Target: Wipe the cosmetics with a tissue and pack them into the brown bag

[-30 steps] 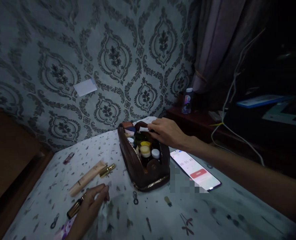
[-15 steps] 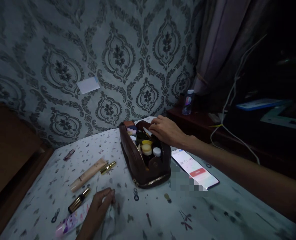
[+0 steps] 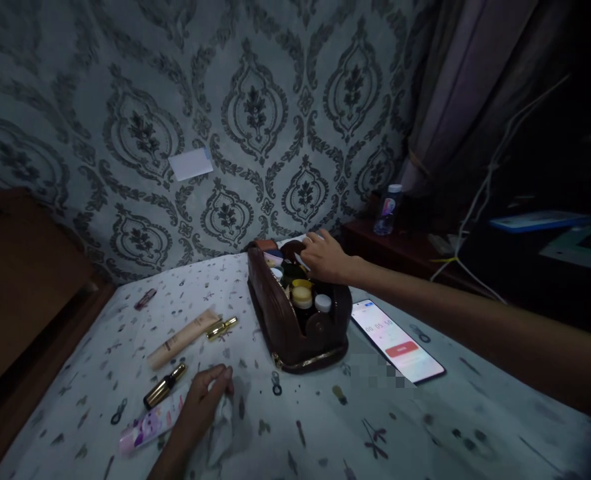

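A brown zippered bag (image 3: 270, 303) stands open on the patterned sheet, with a yellow-lidded jar (image 3: 302, 297), a white-capped container (image 3: 323, 303) and other small items inside. My right hand (image 3: 325, 257) is at the bag's far right rim, fingers curled; a slim pale item (image 3: 302, 262) shows by the fingertips, and what they grip is hidden. My left hand (image 3: 205, 400) is closed at the lower left, on crumpled thin white cloth (image 3: 221, 433). Beside it lie a pink-purple tube (image 3: 148, 427), a black-and-gold tube (image 3: 165, 387), a beige tube (image 3: 184, 339) and a small gold tube (image 3: 222, 328).
Right of the bag lies a lit phone (image 3: 400, 340) showing a timer. A bottle (image 3: 388, 210) stands on the dark red ledge (image 3: 362, 230) behind, near hanging white cables (image 3: 480, 200). A small hair clip (image 3: 146, 299) lies at the left, near a brown wooden board (image 3: 30, 280).
The camera view has shifted slightly, so most things appear farther right. My right hand's fingers look more curled at the bag's rim. My left hand stays closed near the tubes.
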Demonstrator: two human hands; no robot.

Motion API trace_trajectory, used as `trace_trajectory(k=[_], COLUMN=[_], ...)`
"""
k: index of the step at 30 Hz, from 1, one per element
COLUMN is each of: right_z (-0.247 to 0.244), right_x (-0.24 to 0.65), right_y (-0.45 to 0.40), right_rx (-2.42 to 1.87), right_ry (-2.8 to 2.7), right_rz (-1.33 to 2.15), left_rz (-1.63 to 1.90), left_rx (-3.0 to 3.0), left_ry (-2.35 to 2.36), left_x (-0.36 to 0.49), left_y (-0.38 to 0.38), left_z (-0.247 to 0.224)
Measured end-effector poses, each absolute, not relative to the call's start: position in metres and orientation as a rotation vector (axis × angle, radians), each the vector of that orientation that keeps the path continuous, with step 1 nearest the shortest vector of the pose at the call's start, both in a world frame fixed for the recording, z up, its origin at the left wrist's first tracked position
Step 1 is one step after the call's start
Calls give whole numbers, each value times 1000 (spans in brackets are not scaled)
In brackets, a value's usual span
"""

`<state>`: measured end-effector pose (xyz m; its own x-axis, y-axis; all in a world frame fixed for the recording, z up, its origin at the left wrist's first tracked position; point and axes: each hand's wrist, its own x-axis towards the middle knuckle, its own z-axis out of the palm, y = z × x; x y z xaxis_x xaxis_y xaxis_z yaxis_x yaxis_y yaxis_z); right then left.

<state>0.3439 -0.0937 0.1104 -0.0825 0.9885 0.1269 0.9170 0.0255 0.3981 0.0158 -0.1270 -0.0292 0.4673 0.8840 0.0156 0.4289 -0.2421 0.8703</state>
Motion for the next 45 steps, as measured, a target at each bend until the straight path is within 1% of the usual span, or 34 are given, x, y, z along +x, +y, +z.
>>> trace_trajectory(k=[5,12,20,28,35,39,45], right_z=[106,98,97,98,92,89,87], right_x=[344,346,339,335,336,339,341], right_y=[-89,-90,-89,-90,-89,-91,-90], right_rx=[2028,2098,2144,2150,2122,2095,2109], right_ry=[2111,2192,2145,2089,2071,2121,2047], right_rz=[586,759,603,581,659,643,612], left_rz=[642,613,613,636,662,647,642], left_rx=[1850,1839,1869,1880,1916,1909,1885], left_ry=[1097,1077,1077,1012,925,879,875], left_x=[15,15,16,16,12,9,2], left_y=[-129,-130,-133,-132,-127,-126,-125], left_z=[-30,-29,-28,-29,-32,-33,-38])
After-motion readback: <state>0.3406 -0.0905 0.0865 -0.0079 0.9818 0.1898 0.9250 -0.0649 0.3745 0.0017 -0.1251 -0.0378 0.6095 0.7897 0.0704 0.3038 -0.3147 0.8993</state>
